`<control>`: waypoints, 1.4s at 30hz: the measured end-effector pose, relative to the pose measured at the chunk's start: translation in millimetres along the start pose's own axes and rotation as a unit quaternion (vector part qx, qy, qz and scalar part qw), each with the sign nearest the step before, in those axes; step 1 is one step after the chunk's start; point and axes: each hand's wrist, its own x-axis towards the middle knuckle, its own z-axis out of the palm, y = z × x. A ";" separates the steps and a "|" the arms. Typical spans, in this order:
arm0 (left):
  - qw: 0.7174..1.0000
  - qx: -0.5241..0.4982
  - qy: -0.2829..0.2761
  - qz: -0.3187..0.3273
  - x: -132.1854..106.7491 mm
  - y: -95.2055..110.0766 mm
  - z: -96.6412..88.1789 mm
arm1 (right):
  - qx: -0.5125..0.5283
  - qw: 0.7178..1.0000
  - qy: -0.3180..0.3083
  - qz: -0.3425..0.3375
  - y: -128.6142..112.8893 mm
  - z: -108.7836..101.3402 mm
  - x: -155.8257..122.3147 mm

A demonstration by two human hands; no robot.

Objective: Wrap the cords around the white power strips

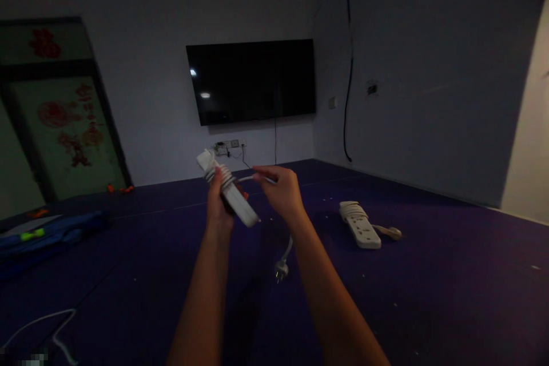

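In the middle of the head view, my left hand (219,206) is closed around a white power strip (241,204), which is tilted with its near end down to the right. Several turns of its white cord (227,176) are wrapped round the upper part. A short stretch of that cord runs across to my right hand (278,187), whose thumb and fingers pinch it. Below the right wrist the cord's plug (281,270) hangs with its metal pins downward. To the right, a second power strip (364,233) lies on the floor, its own cord wound round its far end.
Purple matting (171,274) covers the floor. Blue cloth (72,230) lies at the left, and a loose white cable (60,329) curls at lower left. A television (253,81) hangs on the far wall above sockets (234,143). A black cable (348,86) dangles along the right wall.
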 end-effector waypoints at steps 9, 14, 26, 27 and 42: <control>0.936 -0.136 -0.250 -0.205 -1.6 24.9 -22.1 | 0.010 0.996 0.088 0.011 5.7 -36.5 8.1; 0.932 -0.106 -0.279 -0.205 -3.7 19.6 -15.9 | -0.033 0.994 0.098 0.035 21.5 -43.3 9.5; 0.929 -0.080 -0.276 -0.232 -7.4 6.1 -3.8 | -0.076 0.993 0.063 0.064 53.2 -54.4 10.5; 0.929 -0.078 -0.277 -0.232 -7.5 6.1 -4.0 | -0.092 0.992 0.060 0.067 52.8 -54.1 9.9; 0.934 0.002 -0.303 -0.190 6.9 2.1 -13.4 | -0.026 0.986 -0.152 0.056 16.3 -16.2 2.7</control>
